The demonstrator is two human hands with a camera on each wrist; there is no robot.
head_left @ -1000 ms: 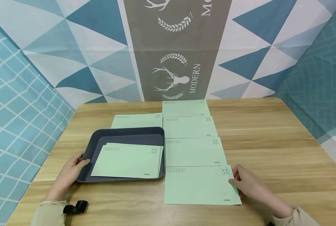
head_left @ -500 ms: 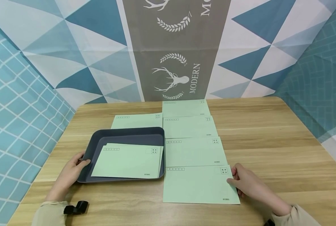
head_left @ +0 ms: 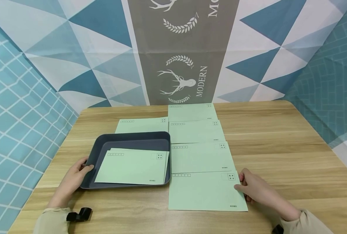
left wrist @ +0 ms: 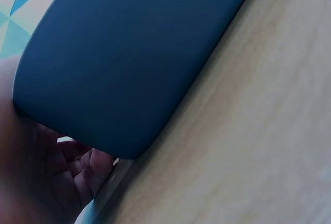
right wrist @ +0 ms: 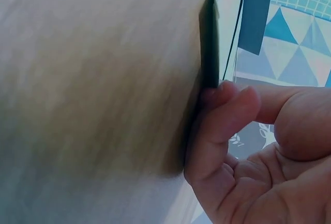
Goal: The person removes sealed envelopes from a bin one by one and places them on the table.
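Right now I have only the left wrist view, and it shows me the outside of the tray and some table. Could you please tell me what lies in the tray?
Observer: Envelopes lie in the tray, at least two, overlapping.
Operator: Thank you. And what is lying just to the right of the tray?
Observer: Four more envelopes, in a column that runs towards the far edge of the table.
Operator: Please, what does the right grip do?
Observer: It pinches the right edge of the nearest envelope in that column.
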